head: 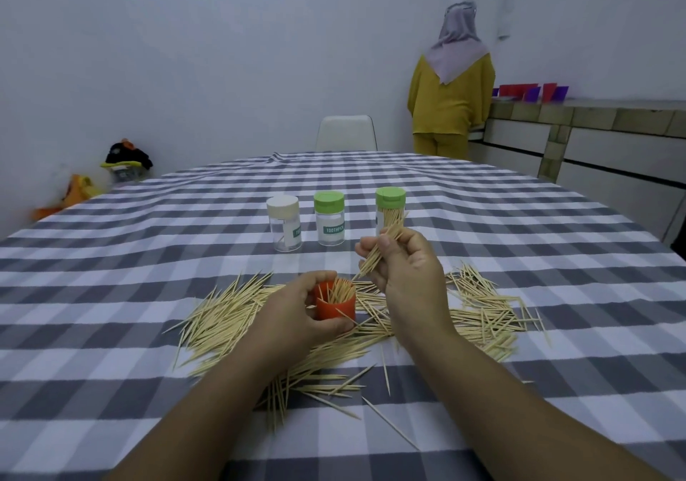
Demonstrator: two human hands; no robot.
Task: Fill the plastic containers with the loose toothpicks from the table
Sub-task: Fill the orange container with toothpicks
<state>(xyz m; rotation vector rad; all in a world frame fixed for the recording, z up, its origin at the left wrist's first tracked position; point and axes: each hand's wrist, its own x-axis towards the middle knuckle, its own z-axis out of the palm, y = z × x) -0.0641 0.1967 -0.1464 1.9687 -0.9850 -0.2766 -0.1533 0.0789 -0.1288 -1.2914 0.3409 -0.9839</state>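
1. The left hand (pixel 297 311) curls around a small red container (pixel 335 304) standing on the table (pixel 519 221), near the person. Toothpicks already stand upright inside it.
2. The right hand (pixel 404 269) is raised just above and to the right of the red container. Its fingers pinch a bundle of toothpicks (pixel 382 248), slanted with the lower tips aimed toward the opening.
3. Loose toothpicks (pixel 230 317) lie scattered in a wide heap around both hands, thin pale wooden sticks with pointed ends.
4. They look very light, stiff and brittle. They probably roll and slip easily, so pinching a bundle at its middle should keep the sticks aligned.
5. Beyond the hands stand three clear plastic containers: a cream-lidded one (pixel 284 222) and a green-lidded one (pixel 329 217), both seemingly empty, and a second green-lidded one (pixel 389 208), partly hidden by the bundle.
6. A grey-and-white checked cloth covers the table, soft and slightly wrinkled.
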